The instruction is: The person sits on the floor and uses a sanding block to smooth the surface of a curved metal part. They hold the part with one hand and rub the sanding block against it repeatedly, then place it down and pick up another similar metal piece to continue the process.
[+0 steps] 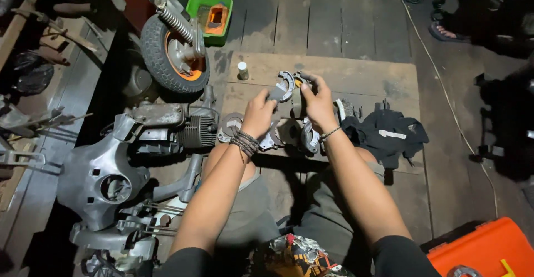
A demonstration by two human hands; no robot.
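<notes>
Head view, brake shoe (285, 85) arc seemingly upright, both hands

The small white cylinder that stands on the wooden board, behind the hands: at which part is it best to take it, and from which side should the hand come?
Probably around its side wall, coming from above. The small white cylinder stands upright and alone on the wooden board, so its wall looks free on every side. The wheel is close at its left, so fingers are better placed front and back. Both the left hand and right hand hold the curved metal part.

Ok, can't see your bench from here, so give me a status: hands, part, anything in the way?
Both hands up on one curved grey brake shoe: left hand, right hand. More metal parts beneath. Black cloth right, clear of hands.
</notes>
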